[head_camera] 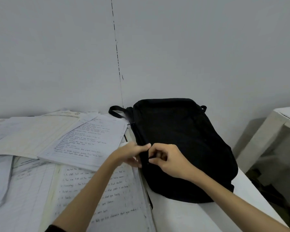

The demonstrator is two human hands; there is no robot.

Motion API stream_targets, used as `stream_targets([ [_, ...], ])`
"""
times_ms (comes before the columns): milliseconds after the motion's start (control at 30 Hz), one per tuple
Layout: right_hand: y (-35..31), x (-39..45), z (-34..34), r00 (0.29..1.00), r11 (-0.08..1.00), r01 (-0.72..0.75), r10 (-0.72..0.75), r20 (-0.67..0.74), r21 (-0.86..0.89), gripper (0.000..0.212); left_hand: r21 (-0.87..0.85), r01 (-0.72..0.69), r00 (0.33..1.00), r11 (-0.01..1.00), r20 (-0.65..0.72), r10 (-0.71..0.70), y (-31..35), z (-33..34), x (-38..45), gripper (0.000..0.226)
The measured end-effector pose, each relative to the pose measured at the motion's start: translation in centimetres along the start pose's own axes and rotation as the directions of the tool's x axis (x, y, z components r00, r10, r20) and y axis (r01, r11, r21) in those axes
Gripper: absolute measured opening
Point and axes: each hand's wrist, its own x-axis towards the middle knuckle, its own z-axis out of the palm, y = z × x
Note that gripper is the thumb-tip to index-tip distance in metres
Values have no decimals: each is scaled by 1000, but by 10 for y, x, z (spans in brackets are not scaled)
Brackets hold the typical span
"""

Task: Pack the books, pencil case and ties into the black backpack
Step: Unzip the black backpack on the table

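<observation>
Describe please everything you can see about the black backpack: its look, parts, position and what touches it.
The black backpack looks like soft, matte fabric and lies flat on the white table, close to the wall. A carry loop sticks out at its far-left end, and a small strap loop shows at the far-right corner. It looks closed. The left hand grips its left edge, while the right hand pinches something small there, probably a zipper pull. Handwritten papers lie just beside it.
</observation>
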Motion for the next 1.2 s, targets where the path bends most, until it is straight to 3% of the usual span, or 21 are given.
stream_targets([
  [67,-7,-5,4,996,995,82,-79,46,-55,9,18,-42,998,999,-35,43,-7,12,-6,36],
  [233,-21,-24,-7,944,958,230,-178,278,-170,11,-122,-107,932,987,-357,57,-16,11,-2,27],
  [300,-20,-35,-21,915,961,215,-137,379,-174,12,-156,-120,907,980,-419,44,-22,3,0,27],
  [367,-13,-45,-32,932,975,166,-105,346,-149,11,-146,-77,916,986,-401,12,-27,-1,-3,27],
  [400,-7,-49,-35,957,981,148,-109,269,-128,10,-36,-40,921,999,-389,23,-27,-2,-7,28],
  [433,-1,-52,-35,977,986,135,-115,182,-101,10,185,18,918,983,-393,57,-26,-2,-13,30],
  [500,8,-59,-32,995,994,91,-88,56,-54,13,628,104,875,771,-427,230,-22,2,-28,30],
  [533,10,-63,-30,998,998,54,-54,33,-23,15,718,49,823,695,-423,379,-18,5,-37,29],
  [600,10,-68,-25,999,999,-19,18,27,47,18,727,-276,709,629,-287,644,-7,14,-55,32],
  [667,11,-69,-21,997,989,-81,82,-8,126,20,534,-564,738,629,-15,674,1,23,-63,34],
  [733,14,-68,-18,988,971,-128,143,-66,202,22,413,-592,803,693,224,552,3,35,-60,26],
  [767,16,-68,-17,982,964,-143,166,-88,225,25,421,-586,809,693,248,533,3,39,-57,21],
  [900,26,-68,-17,977,952,-187,207,-60,243,46,373,-592,795,715,124,594,2,42,-46,10],
  [967,30,-69,-23,976,960,-200,212,-43,194,45,367,-595,789,715,100,606,2,41,-47,7],
  [1100,44,-81,-64,941,954,-287,298,-159,90,43,339,-638,746,691,51,664,0,33,-50,29],
  [1200,55,-98,-105,902,935,-334,355,-247,123,40,356,-622,763,698,77,641,2,28,-52,31],
])
